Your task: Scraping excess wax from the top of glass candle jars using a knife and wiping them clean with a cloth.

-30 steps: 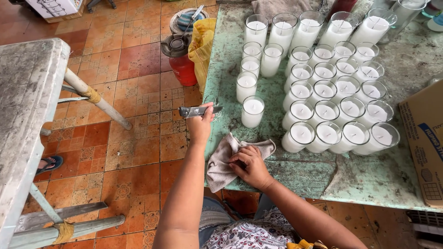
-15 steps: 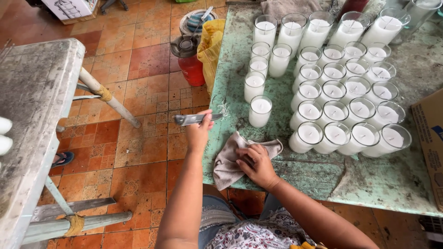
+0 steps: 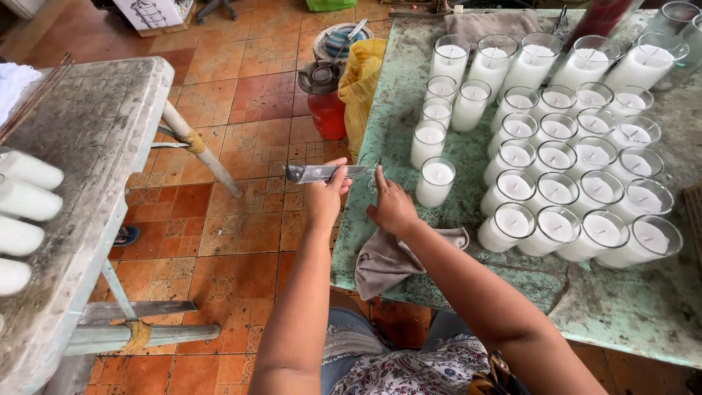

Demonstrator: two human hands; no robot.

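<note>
Knife (image 3: 322, 173) being pinched in left hand (image 3: 326, 196) grip, off table (image 3: 395, 110) edge | right hand (image 3: 393, 208) grip being spread beside blade tip, near candle jar (image 3: 436, 182) | cloth (image 3: 387, 257) lying below

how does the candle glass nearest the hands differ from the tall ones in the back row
The nearest candle glass is short and stands alone by the table edge, beside the right hand; the back-row glasses are taller, lean away in this view and stand side by side in a line. Both are clear glass filled with white wax.
</note>
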